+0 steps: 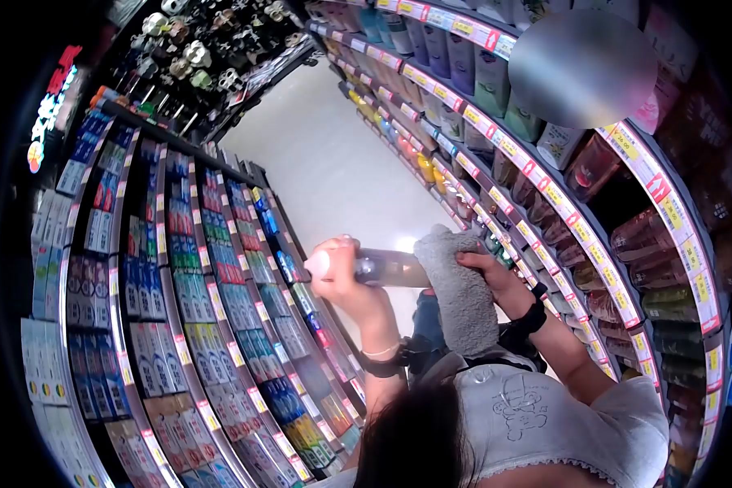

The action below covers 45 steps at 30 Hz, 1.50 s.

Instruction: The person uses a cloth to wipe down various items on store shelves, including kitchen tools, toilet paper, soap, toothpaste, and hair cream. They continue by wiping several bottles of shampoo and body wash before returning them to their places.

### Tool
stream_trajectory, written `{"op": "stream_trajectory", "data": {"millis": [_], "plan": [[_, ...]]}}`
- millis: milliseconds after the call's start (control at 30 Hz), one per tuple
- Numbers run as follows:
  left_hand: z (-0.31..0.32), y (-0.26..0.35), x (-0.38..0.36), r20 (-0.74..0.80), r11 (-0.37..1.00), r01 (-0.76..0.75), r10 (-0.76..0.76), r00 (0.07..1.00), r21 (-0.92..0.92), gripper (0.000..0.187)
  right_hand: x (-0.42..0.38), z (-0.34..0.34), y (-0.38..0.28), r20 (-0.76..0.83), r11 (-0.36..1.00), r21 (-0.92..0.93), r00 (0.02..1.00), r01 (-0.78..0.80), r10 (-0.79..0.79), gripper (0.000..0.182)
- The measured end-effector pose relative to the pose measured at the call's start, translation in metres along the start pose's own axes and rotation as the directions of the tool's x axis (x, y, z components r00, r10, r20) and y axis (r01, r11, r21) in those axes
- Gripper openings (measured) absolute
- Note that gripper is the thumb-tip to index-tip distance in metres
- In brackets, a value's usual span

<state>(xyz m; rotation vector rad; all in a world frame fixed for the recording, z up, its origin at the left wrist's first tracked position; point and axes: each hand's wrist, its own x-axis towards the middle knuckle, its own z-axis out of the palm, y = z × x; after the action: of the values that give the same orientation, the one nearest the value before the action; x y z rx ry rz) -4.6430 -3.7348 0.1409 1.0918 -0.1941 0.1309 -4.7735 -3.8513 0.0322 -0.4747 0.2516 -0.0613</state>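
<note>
My left hand (338, 272) is wrapped round the capped end of a bottle (386, 268). The bottle is see-through with a dark tint, has a pale pink top and lies level in front of my body. In my right hand (490, 275) is a thick grey cloth (462, 305), pinched near its upper end with the rest hanging down. The cloth meets the bottle's far end and hides it. Both hands are held up over the aisle between two shelves.
Shelves of boxed goods (189, 285) line the left side. On the right, a curved shelf (537, 163) with price labels holds many bottles. Pale floor (325, 138) runs ahead, and a rack of small hanging items (195, 53) stands at the far left.
</note>
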Motion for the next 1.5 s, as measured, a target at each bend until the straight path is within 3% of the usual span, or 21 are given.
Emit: {"op": "stream_trajectory", "data": {"millis": [100, 133, 233, 267, 300, 333, 400, 433, 500, 567, 600, 667, 700, 833, 900, 967, 1033, 1100, 1133, 1300, 1500], "plan": [[-0.017, -0.003, -0.004, 0.0, 0.981, -0.043, 0.044, 0.999, 0.188, 0.014, 0.008, 0.005, 0.01, -0.091, 0.991, -0.004, 0.987, -0.137, 0.136, 0.046], [-0.024, -0.003, 0.004, 0.128, 0.989, -0.082, 0.066, 0.99, 0.127, 0.034, 0.007, 0.008, 0.013, -0.054, 0.977, 0.058, 0.977, -0.205, 0.208, 0.045], [-0.042, 0.005, 0.015, 0.515, 0.976, 0.186, -0.103, 0.851, -0.113, 0.092, 0.002, 0.018, 0.015, 0.066, 0.89, 0.226, 0.918, -0.396, 0.392, 0.045], [-0.053, 0.004, 0.014, 0.624, 0.945, 0.324, -0.223, 0.749, -0.051, 0.101, 0.005, 0.021, 0.019, 0.108, 0.942, 0.087, 0.943, -0.325, 0.315, 0.048], [-0.066, -0.002, 0.012, 0.654, 0.933, 0.353, -0.227, 0.722, -0.065, 0.099, -0.001, 0.039, 0.02, 0.105, 0.96, -0.28, 0.993, -0.024, 0.056, 0.048], [-0.082, -0.011, 0.01, 0.682, 0.921, 0.383, -0.232, 0.693, -0.076, 0.098, -0.015, 0.068, 0.015, 0.197, 0.76, -0.59, 0.962, 0.272, -0.191, 0.048], [-0.09, -0.014, 0.008, 0.691, 0.871, 0.436, -0.172, 0.702, -0.226, 0.084, -0.018, 0.083, 0.017, 0.178, 0.698, -0.644, 0.949, 0.312, -0.26, 0.047], [-0.091, -0.01, 0.006, 0.578, 0.851, 0.478, -0.283, 0.766, -0.216, 0.08, -0.013, 0.077, 0.019, 0.027, 0.906, -0.414, 0.996, 0.085, -0.081, 0.046], [-0.094, 0.002, 0.002, 0.311, 0.798, 0.559, -0.485, 0.818, -0.226, 0.072, 0.005, 0.067, 0.02, -0.112, 0.94, -0.322, 0.991, -0.109, 0.077, 0.043], [-0.124, -0.014, 0.013, 0.188, 0.8, 0.594, -0.572, 0.798, -0.087, 0.064, 0.02, 0.058, 0.027, -0.159, 0.735, -0.675, 0.985, -0.061, -0.064, 0.04], [-0.129, -0.017, 0.013, 0.158, 0.83, 0.556, -0.545, 0.823, -0.035, 0.064, 0.022, 0.047, 0.036, -0.055, 0.661, -0.746, 0.981, 0.082, -0.184, 0.041], [-0.138, -0.026, 0.013, 0.094, 0.849, 0.529, -0.527, 0.845, 0.003, 0.063, 0.017, 0.041, 0.052, 0.301, 0.177, -0.904, 0.873, 0.389, -0.385, 0.044], [-0.141, -0.025, 0.013, 0.129, 0.833, 0.553, -0.55, 0.825, 0.019, 0.062, 0.013, 0.046, 0.057, 0.488, -0.104, -0.865, 0.775, 0.491, -0.402, 0.047], [-0.138, -0.017, 0.013, 0.231, 0.744, 0.652, -0.667, 0.708, 0.149, 0.059, 0.022, 0.086, 0.043, 0.653, -0.266, -0.753, 0.734, 0.602, -0.187, 0.056], [-0.132, -0.023, 0.004, 0.347, 0.761, 0.63, -0.638, 0.687, 0.154, 0.058, 0.045, 0.094, 0.027, 0.679, -0.395, -0.732, 0.641, 0.555, -0.358, 0.055], [-0.134, -0.014, 0.011, 0.443, 0.651, 0.734, -0.725, 0.527, 0.193, 0.06, 0.07, 0.103, 0.007, 0.673, -0.482, -0.738, 0.562, 0.472, -0.48, 0.054], [-0.135, -0.012, 0.019, 0.516, 0.569, 0.809, -0.743, 0.427, 0.15, 0.061, 0.074, 0.109, 0.011, 0.725, -0.528, -0.686, 0.534, 0.501, -0.435, 0.055], [-0.136, -0.021, 0.033, 0.424, 0.629, 0.774, -0.724, 0.544, 0.08, 0.063, 0.068, 0.118, 0.022, 0.768, -0.524, -0.636, 0.53, 0.566, -0.36, 0.056], [-0.141, -0.03, 0.047, 0.352, 0.664, 0.746, -0.713, 0.606, 0.06, 0.065, 0.05, 0.119, 0.038, 0.817, -0.575, -0.522, 0.564, 0.629, -0.125, 0.051], [-0.169, -0.038, 0.068, 0.379, 0.665, 0.724, -0.728, 0.572, 0.183, 0.063, 0.037, 0.119, 0.065, 0.819, -0.458, -0.466, 0.565, 0.757, 0.102, 0.04], [-0.169, -0.023, 0.065, 0.592, 0.576, 0.781, -0.725, 0.354, 0.239, 0.062, 0.108, 0.132, 0.026, 0.758, -0.677, -0.606, 0.562, 0.418, -0.331, 0.051]]}}
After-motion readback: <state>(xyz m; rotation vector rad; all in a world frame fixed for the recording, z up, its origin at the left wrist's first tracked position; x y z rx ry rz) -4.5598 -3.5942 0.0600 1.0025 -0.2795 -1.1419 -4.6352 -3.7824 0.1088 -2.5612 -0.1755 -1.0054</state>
